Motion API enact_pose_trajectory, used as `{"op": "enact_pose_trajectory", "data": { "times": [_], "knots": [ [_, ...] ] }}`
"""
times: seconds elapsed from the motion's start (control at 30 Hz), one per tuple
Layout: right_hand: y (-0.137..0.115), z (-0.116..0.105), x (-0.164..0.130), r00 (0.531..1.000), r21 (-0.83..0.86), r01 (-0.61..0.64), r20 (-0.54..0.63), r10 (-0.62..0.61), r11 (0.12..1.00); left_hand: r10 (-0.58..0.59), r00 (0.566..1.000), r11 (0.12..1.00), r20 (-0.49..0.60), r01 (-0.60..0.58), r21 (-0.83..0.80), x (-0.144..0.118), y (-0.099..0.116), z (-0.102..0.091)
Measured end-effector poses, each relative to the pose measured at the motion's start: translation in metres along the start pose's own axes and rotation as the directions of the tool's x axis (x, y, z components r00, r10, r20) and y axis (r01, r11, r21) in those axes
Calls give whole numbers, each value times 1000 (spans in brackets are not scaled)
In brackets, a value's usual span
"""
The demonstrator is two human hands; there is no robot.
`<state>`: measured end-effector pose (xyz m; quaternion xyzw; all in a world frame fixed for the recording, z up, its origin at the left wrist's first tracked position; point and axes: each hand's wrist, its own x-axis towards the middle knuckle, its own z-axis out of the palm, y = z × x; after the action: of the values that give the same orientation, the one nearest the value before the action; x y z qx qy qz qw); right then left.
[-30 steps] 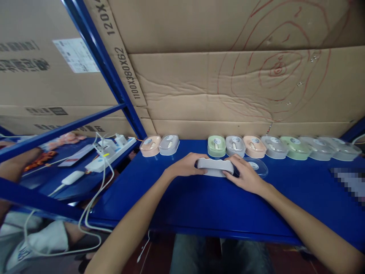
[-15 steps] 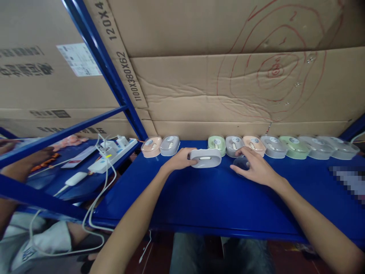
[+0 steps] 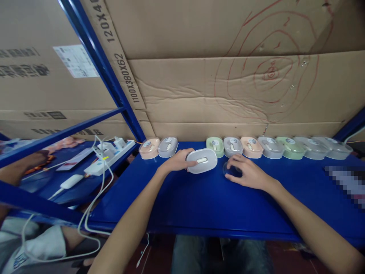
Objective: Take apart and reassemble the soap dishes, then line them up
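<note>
My left hand (image 3: 181,161) is closed on the left end of a grey oval plastic case (image 3: 209,161). The case is held above the blue shelf, its face with a white oblong piece tilted toward me and the thumb resting across it. To its right, my right hand (image 3: 247,172) curls its fingers and thumb around the edge of a clear plastic cover (image 3: 233,169), low at the shelf surface; part of the cover is hidden by the fingers. Just behind stand a green case (image 3: 215,147) and another grey case (image 3: 233,147), both under clear covers with round stickers.
A peach case (image 3: 149,148) and a grey case (image 3: 167,147) stand at the left back; several more line the cardboard wall (image 3: 182,95). Left of the blue post are a power strip (image 3: 114,156), white cables and a co-worker's hand (image 3: 38,159). A blurred-out item (image 3: 346,182) lies right.
My left hand has tipped the grey case so its face shows more. My right fingers have lowered and closed around the clear cover. The view has shifted slightly.
</note>
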<state>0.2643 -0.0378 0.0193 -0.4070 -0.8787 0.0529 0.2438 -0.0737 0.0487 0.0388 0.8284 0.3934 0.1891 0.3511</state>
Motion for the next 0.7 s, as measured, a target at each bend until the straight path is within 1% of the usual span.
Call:
{"op": "enact_pose_trajectory", "data": {
  "times": [0.07, 0.1, 0.2, 0.27, 0.4, 0.53, 0.7],
  "knots": [
    [-3, 2, 0, 999, 30, 52, 6, -52, 998, -48, 998, 998, 32, 49, -35, 0, 0, 0],
    [-3, 2, 0, 998, 29, 68, 1, -68, 997, -45, 999, 998, 26, 45, -33, 0, 0, 0],
    [0, 4, -2, 998, -17, 63, -13, -63, 998, 39, 998, 999, -54, -39, 13, 2, -1, 0],
    [4, 5, -3, 999, -50, 32, 1, -32, 998, 70, 993, 998, -96, -70, 0, 4, -2, 0],
    [10, 7, -6, 997, -60, -8, 73, 12, 998, 25, 991, 981, -128, -49, -187, 6, -3, 4],
    [9, 6, -5, 993, -36, -6, 118, 10, 999, -44, 989, 927, -139, -11, -374, 8, -1, 12],
    [9, 6, -5, 995, -9, 1, 101, 0, 1000, -116, 984, 887, -133, 42, -459, 9, 2, 19]
  ]
}}
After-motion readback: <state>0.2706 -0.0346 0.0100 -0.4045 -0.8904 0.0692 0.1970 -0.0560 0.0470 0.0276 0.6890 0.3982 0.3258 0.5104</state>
